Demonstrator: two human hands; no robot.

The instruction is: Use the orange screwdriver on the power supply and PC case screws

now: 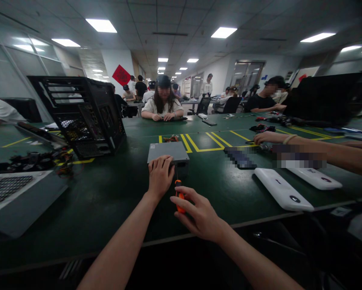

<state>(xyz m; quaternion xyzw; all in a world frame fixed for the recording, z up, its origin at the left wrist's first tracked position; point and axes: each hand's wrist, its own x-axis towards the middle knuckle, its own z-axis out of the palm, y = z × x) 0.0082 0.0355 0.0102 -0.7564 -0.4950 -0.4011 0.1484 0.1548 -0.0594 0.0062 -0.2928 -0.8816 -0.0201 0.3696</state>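
Note:
A grey metal computer power supply [159,150] rests on the green table in front of me, its near side facing my hands. My left hand [160,175] lies on its top and near edge, fingers stretched over the metal. In my right hand [199,211] is a screwdriver [180,203] with an orange and black handle, held between thumb and fingers. Its thin shaft points away from me at the near face of the power supply. Whether the tip sits in a screw is too small to tell. Coloured cables [171,139] show behind the power supply.
A black computer case [90,117] stands at left, with a grey mesh-topped unit [20,201] nearer. White oblong devices [280,189] and a dark phone-like slab [240,157] lie at right. A co-worker's arm [290,143] reaches in there. Another person [162,102] sits opposite.

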